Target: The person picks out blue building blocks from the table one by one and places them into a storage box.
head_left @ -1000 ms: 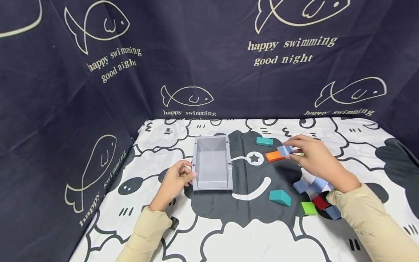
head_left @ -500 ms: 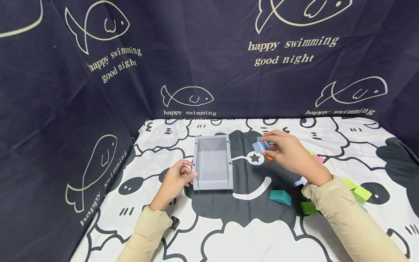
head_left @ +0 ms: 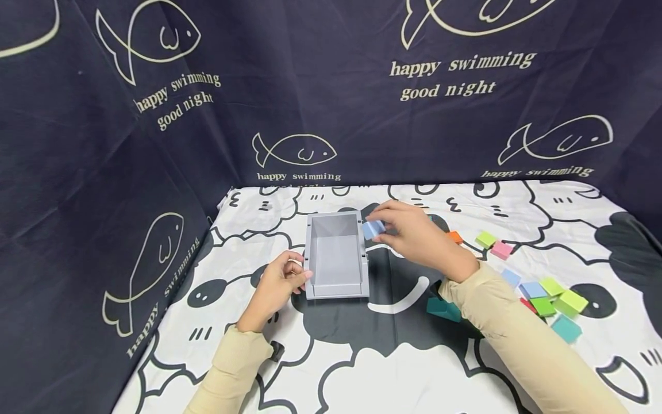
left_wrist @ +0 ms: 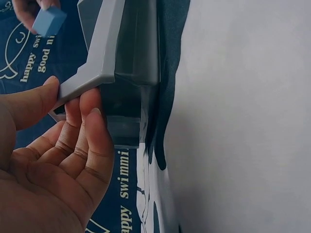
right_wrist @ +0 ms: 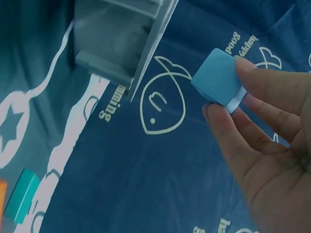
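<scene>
With the left grip pinching the gray box at eight o'clock, the right grip, pinching the blue block near two o'clock, should clear the rim before loosening.

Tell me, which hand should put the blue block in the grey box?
Probably the right hand: it pinches the blue block near the grey box. The left hand grips the box itself, so it seems better for holding it steady.
</scene>
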Tool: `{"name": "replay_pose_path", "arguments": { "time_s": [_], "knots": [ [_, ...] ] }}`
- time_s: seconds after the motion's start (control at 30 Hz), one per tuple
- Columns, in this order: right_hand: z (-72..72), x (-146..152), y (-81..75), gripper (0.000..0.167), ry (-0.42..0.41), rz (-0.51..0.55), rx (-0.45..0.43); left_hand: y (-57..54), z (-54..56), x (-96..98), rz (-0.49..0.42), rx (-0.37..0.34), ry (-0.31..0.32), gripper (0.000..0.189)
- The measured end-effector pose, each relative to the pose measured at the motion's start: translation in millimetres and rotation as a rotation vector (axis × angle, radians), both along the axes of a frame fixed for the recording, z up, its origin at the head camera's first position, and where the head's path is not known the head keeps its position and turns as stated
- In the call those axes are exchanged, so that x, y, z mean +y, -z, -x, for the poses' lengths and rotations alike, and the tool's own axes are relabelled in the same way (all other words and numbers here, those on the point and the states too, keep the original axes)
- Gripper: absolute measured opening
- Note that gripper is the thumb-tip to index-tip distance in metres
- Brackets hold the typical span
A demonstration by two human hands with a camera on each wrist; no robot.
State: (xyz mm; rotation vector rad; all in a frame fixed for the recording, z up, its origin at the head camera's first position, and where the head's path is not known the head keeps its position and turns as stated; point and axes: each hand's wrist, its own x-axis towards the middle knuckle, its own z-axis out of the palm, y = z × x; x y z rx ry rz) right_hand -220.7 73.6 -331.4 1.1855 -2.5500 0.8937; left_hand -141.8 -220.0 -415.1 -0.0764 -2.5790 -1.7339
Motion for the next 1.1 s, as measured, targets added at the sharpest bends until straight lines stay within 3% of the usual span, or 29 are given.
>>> {"name": "replay_pose_path", "arguments": {
  "time_s": [0.23,0.83,1.1],
  "knots": [
    [5.8,-22,0.3,0.035,-0.006,-0.032,-0.073,1.6,0.6,0.8,-0.021,-0.011,0.008,0.030],
    [28.5,-80,38.9,0.029,-0.062,-0.181,-0.042,2.9,1.4,1.6,-0.025,0.008,0.033,0.028],
    [30.7,-102,50.9,0.031,-0.115,-0.254,-0.058,2.7,0.5,2.1,-0.040,-0.009,0.039,0.029]
  ]
}}
